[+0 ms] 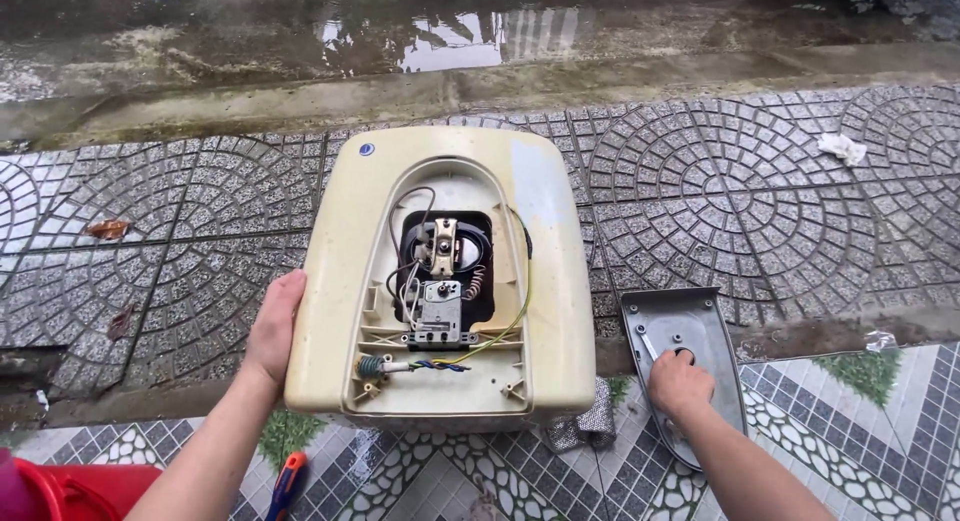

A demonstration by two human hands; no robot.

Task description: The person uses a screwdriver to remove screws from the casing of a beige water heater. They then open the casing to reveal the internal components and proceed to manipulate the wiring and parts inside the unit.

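A cream-coloured water heater [450, 281] lies on its back in the middle of the scene, straddling the edge where patterned floor tiles [850, 451] meet the grey paving [200, 231]. Its service opening is uncovered, showing a thermostat block [437, 316], a heating-element flange with wires [445, 243] and a bundle of coloured leads [440, 365] near its near edge. The left hand [272, 326] lies flat against the heater's left side, fingers together and pressed to the casing, bracing rather than gripping. To the right, just beside the heater, a grey plastic cover [685, 361] lies inside-up on the tiles; the right hand [680, 383] rests on it with the fingers curled down onto its inner surface, and whether they pinch anything cannot be told. A screwdriver with a blue and orange handle [288, 481] lies near the left forearm, and a red plastic container [70, 491] sits at the near left corner. Wet pavement with a puddle [450, 36] stretches across the far side.
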